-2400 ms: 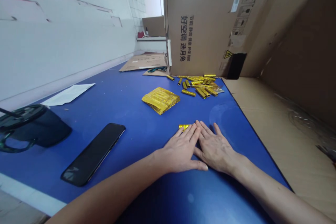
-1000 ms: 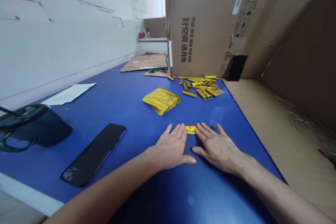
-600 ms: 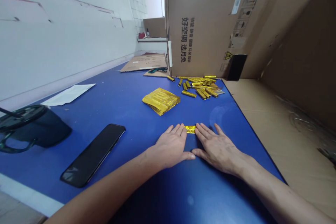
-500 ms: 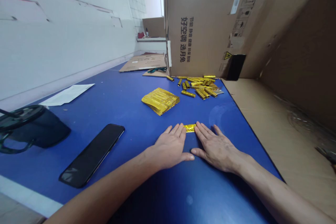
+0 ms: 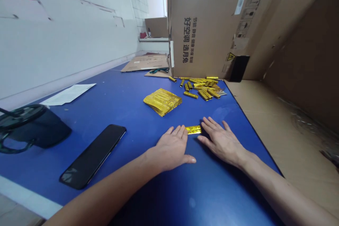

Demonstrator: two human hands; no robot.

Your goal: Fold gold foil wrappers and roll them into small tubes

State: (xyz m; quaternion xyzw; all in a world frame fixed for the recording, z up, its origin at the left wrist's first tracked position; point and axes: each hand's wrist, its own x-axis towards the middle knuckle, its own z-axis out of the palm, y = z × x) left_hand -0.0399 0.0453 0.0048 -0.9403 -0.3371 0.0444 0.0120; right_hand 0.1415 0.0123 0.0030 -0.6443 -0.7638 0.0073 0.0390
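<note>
Smooth blue tabletop (image 5: pixel 144 130): flat gold-foil strip (image 5: pixel 194 129) lies near-right of squarish gold-foil stack (image 5: pixel 162 101). L hand (image 5: pixel 172 149) on strip's L end, R hand (image 5: pixel 221 143) by R end, both flat, apart; press evenly.

The strip (image 5: pixel 194 130) is bright metallic gold, crossed by glinting, uneven lighter and darker flecks. The stack of sheets (image 5: pixel 162 101) is a duller yellow-gold with fine streaks, and the small rolled pieces (image 5: pixel 203 94) are gold with darker openings. Beneath them the bench (image 5: pixel 137 141) is plain deep blue with a white border (image 5: pixel 29 196). The phone (image 5: pixel 94 155) is black, the mug (image 5: pixel 50 130) dark green-teal, the paper (image 5: pixel 69 94) white. The carton (image 5: pixel 212 35) is brown, printed with black characters and symbols, plus 1 yellow triangle (image 5: pixel 231 57) edged in black. The ribbon (image 5: pixel 160 71) is dark teal. The wall (image 5: pixel 66 35) is whitish, with thin dark and reddish lines.
</note>
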